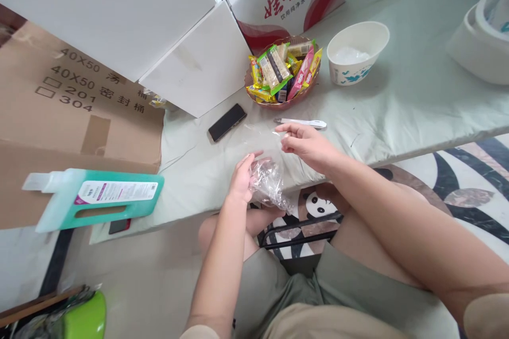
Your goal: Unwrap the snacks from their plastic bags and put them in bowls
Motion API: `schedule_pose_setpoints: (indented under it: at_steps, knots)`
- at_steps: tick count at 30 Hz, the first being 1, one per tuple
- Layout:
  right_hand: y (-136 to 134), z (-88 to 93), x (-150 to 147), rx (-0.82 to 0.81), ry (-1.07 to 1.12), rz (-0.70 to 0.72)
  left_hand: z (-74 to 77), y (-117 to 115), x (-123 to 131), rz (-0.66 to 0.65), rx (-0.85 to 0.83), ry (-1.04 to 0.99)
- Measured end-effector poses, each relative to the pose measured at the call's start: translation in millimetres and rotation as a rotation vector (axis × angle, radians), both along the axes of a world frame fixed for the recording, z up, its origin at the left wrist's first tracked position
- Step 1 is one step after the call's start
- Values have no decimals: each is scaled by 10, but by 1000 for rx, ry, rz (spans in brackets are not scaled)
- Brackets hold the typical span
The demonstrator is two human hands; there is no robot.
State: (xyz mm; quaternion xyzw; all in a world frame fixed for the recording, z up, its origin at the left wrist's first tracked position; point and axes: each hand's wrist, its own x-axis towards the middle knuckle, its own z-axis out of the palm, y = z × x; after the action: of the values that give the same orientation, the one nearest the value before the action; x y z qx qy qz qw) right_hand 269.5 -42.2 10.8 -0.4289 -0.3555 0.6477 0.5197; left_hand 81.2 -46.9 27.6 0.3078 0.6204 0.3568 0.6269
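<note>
A crinkled clear plastic bag point(268, 183) hangs at the table's front edge. My left hand point(242, 177) is closed around its left side, with the fingertips seen partly through the film. My right hand point(304, 145) is just right of the bag's thin upper part, its index finger stretched out and apart from the fingers below. I see nothing held in it, though the clear film near its fingertips is hard to make out. Right behind that hand lies a white pen point(306, 123). A black phone point(227, 122) rests on the table farther left.
A bowl point(254, 99) of wrapped snacks stands behind the pen, beside a white paper bowl point(345, 77) with clear plastic inside. White boxes point(199, 63) and a cardboard box point(131, 137) bound the left. A green liquid bottle point(139, 212) is at the left edge. White containers point(473, 47) stand far right.
</note>
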Motion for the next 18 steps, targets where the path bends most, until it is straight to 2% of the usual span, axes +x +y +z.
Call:
schedule_pose_setpoints:
  at_steps: [4, 6, 9, 11, 14, 18]
  knots:
    - [63, -50, 34, -49, -46, -251, 24, 17, -37, -6, -77, -67]
    - [77, -57, 64, -59, -57, -314, 25, 25, -62, 11, -90, -92]
    - [58, -30, 80, -77, -99, -233, 5, 29, -93, 7, -79, -127]
    - [30, -8, 56, -79, -141, -95, -14, 17, -93, -30, -63, -121]
    - [1, -15, -6, -8, -236, 70, -28, -23, -52, -114, 9, -8]
    - [5, -69, -41, 79, -302, 43, -15, -49, 13, -173, 86, 94]
